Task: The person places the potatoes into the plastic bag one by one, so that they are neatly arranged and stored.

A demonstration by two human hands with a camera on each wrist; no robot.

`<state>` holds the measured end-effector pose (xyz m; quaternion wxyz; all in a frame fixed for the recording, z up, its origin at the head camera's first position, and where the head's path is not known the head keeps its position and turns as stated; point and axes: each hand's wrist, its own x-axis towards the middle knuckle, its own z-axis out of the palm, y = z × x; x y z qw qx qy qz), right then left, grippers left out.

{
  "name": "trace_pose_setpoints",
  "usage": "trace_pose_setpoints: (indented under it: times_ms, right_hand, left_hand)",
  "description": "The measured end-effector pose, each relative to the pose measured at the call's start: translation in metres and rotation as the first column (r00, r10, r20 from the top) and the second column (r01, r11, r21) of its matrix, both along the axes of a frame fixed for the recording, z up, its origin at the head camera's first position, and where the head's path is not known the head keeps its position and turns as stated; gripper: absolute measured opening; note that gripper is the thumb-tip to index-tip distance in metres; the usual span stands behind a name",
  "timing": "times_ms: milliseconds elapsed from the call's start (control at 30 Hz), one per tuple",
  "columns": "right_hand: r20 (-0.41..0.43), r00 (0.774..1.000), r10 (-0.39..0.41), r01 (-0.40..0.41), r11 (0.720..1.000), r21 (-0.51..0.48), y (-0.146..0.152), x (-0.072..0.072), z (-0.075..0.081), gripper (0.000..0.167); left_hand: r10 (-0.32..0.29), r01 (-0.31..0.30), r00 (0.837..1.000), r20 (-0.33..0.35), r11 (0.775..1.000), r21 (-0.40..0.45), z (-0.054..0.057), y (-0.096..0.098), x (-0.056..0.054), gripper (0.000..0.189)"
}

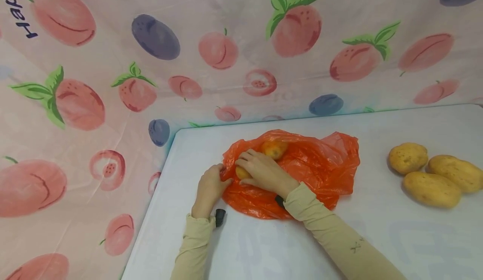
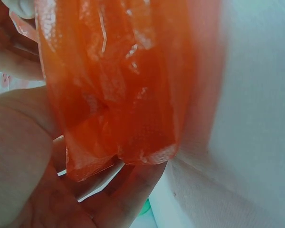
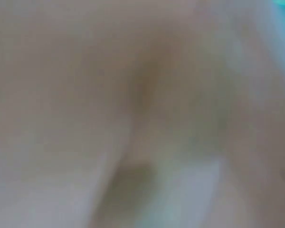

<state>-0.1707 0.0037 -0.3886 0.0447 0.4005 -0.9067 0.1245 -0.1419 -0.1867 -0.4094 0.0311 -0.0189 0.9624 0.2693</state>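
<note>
A crumpled red plastic bag (image 1: 320, 167) lies spread on the white table. My left hand (image 1: 210, 185) holds the bag's left end between thumb and fingers; in the left wrist view the red film (image 2: 118, 85) passes between the thumb and the fingers behind it. Over the bag's left part, my right hand (image 1: 264, 173) grips a potato (image 1: 242, 173), mostly covered by the fingers. A second potato (image 1: 274, 149) sits in the bag just beyond that hand, partly behind red film. The right wrist view is blurred.
Three loose potatoes (image 1: 432, 190) lie together on the table (image 1: 286, 250) at the right. A fruit-print cloth (image 1: 234, 20) hangs behind the table and along its left side. Dark wrist devices (image 1: 220, 217) sit at both cuffs.
</note>
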Motion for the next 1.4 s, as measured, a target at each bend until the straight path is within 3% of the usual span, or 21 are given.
trace_pose_setpoints:
  times_ms: [333,733,1133,1400]
  right_hand:
    - [0.01,1.0,-0.01,0.01,1.0,-0.001,0.007,0.008,0.01,0.052]
    - [0.02,1.0,-0.023,0.024,0.997,-0.068,0.028,0.016,0.018,0.051]
    - [0.027,0.998,-0.058,0.06,0.996,-0.065,0.047,0.026,0.023,0.053]
    - [-0.018,0.998,-0.057,0.056,0.995,-0.088,0.064,0.03,0.023,0.052]
  left_hand:
    - [0.002,-0.002,1.0,0.006,1.0,0.007,0.0,-0.001,0.001,0.05]
    - [0.018,-0.018,1.0,0.023,1.0,0.006,-0.001,-0.002,0.0,0.05]
    - [-0.003,0.004,1.0,0.006,1.0,-0.018,-0.002,-0.001,-0.001,0.049]
    - [-0.005,0.005,1.0,0.004,1.0,-0.016,-0.002,0.001,-0.001,0.05]
